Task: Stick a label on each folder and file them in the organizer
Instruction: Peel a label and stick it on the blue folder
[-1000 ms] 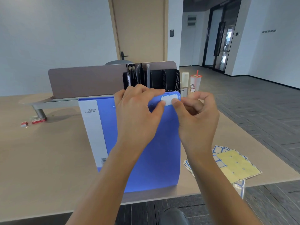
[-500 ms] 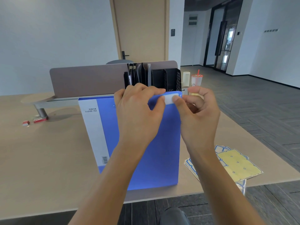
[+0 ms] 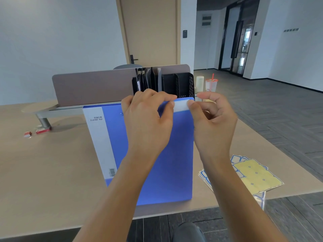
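Hands have spread along the label; organizer stands behind

You've got 1 blue folder, 1 label, 1 black organizer. Also 2 cups, 2 red boxes, approx. 1 stack of label sheets.

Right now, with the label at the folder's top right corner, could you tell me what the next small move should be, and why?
Probably smooth the label flat with both thumbs. It already lies on the blue folder, pressed by the left hand at one end and the right hand at the other, and the black organizer waits behind.
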